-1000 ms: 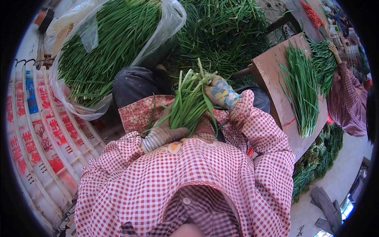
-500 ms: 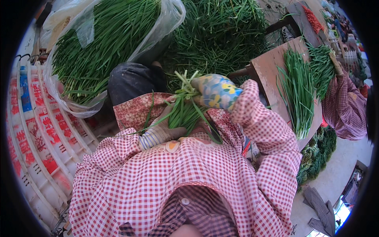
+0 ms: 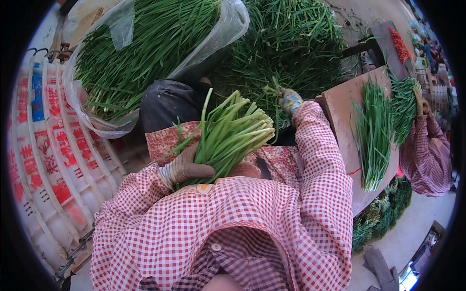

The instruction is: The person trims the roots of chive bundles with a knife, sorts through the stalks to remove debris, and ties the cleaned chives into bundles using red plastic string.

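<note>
My left hand [image 3: 190, 167], in a brownish work glove, is wrapped round a thick bunch of garlic chives [image 3: 238, 128] held over my lap. The pale cut stems point up and to the right; the leaf ends are hidden below against my apron. My right hand [image 3: 291, 101], in a glove with a blue-and-yellow patterned back, reaches forward at the near edge of a heap of loose green leaves [image 3: 291, 43]. A few pale chive scraps [image 3: 273, 89] stick out from its closed fingers.
At the far left, a clear plastic bag [image 3: 213, 36] holds many chives. A white-and-red crate [image 3: 58, 160] stands left. To the right, a board [image 3: 335, 104] carries a trimmed chive bundle [image 3: 373, 140]. Another person's hands [image 3: 421, 102] hold chives beyond it, with more bundles [image 3: 381, 213] on the floor.
My right hand has left the bunch and moved forward and right to the heap with scraps. The bunch in my left hand now shows its stems fanned toward the right.
</note>
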Demonstrator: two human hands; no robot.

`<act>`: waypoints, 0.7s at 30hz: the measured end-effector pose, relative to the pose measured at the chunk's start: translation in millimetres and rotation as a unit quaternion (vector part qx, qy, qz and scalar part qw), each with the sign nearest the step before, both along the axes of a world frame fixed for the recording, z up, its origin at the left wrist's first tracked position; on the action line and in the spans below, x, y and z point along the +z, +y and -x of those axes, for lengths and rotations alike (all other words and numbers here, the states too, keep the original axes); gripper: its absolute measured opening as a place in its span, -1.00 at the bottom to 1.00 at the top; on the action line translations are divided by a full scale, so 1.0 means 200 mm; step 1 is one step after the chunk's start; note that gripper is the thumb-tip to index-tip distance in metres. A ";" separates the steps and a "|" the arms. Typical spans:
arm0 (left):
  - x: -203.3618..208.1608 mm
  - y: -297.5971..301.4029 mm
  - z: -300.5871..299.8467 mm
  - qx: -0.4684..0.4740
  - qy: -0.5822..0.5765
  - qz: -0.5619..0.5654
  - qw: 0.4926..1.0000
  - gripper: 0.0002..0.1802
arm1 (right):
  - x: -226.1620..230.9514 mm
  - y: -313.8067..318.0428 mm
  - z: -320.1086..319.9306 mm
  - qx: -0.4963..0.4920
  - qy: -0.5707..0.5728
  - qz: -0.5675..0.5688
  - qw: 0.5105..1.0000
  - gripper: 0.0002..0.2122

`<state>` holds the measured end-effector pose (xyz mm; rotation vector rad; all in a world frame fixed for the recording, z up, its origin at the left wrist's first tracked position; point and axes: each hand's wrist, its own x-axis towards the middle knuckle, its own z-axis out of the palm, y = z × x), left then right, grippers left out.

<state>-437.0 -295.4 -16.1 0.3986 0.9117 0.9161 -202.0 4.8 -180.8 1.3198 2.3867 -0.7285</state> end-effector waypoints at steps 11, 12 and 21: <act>0.04 0.02 -0.09 0.042 -0.015 0.100 0.994 -0.03 | 0.71 -0.38 0.32 -0.096 0.421 0.483 0.762 -0.68; 0.03 0.01 -0.09 0.044 -0.007 0.113 0.993 -0.06 | 0.53 -0.37 0.35 0.000 0.525 0.461 0.715 -0.69; -0.19 -0.18 0.00 0.164 -0.162 0.102 0.968 -0.41 | 0.73 0.01 -0.05 -0.219 0.682 0.452 0.532 -0.69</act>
